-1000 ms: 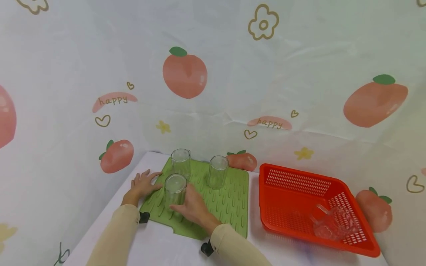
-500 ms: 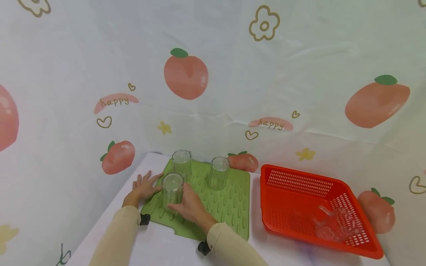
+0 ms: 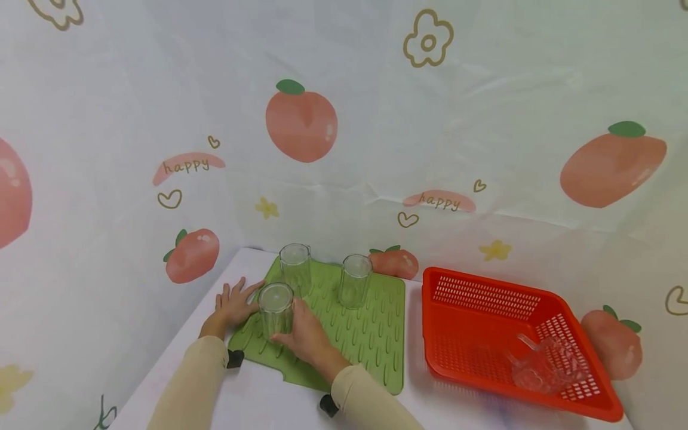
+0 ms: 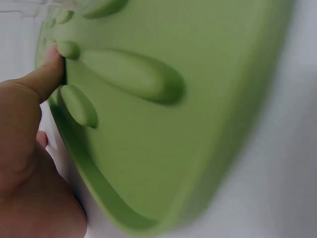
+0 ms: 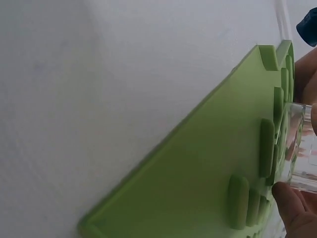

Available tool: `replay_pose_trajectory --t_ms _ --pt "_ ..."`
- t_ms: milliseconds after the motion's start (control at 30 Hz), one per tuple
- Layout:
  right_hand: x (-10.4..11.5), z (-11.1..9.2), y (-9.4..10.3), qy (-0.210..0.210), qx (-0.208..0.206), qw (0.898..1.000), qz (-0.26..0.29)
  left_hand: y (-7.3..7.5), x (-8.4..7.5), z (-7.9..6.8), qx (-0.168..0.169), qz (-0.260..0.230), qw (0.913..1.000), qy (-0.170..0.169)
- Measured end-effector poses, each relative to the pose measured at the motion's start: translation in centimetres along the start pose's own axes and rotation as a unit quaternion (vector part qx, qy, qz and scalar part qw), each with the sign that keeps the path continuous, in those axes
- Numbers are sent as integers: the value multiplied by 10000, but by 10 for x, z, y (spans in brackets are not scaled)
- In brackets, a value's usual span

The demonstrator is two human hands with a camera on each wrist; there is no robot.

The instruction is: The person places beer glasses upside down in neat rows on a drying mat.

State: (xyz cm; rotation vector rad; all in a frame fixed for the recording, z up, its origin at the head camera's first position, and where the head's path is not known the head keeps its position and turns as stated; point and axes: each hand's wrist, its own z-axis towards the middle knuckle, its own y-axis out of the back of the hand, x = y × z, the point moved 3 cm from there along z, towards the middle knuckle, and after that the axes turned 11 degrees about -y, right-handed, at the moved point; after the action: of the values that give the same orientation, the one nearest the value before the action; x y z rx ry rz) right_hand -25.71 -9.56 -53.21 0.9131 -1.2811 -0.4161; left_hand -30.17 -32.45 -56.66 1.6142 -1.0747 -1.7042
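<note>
My right hand (image 3: 313, 339) grips a clear drinking glass (image 3: 276, 316) from its right side, thumb at the front. The glass stands upright, base up, over the left part of a green ridged drying mat (image 3: 371, 346). In the right wrist view the glass (image 5: 301, 148) is close over the mat's ridges, partly cut off by the frame. Fingers spread, my left hand (image 3: 232, 307) rests at the mat's left edge; its thumb touches the mat in the left wrist view. Behind the gripped glass stand two similar clear glasses, one at the back left (image 3: 295, 272) and one farther right (image 3: 355, 283).
To the right of the mat is a red plastic basket (image 3: 473, 322) with slotted walls. Clear glassware with a handle (image 3: 543, 367) lies in its right end. A patterned white sheet (image 3: 344, 197) rises behind the white table (image 3: 258, 400).
My right hand has shifted the glass slightly left on the mat, toward my left hand. The left hand stays at the mat's edge, and the other glasses stand as before.
</note>
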Motion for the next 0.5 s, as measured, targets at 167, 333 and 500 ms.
replay_pose_trajectory --t_ms 167,333,500 --pt "-1 -1 0 -12 37 10000 4 -1 1 1 -74 -24 10000 15" --pt "1 -3 2 -106 238 9992 292 -2 1 0 -110 -16 9999 59" --pt "3 -5 5 -130 366 9982 458 1 -5 -6 -108 -115 9998 86"
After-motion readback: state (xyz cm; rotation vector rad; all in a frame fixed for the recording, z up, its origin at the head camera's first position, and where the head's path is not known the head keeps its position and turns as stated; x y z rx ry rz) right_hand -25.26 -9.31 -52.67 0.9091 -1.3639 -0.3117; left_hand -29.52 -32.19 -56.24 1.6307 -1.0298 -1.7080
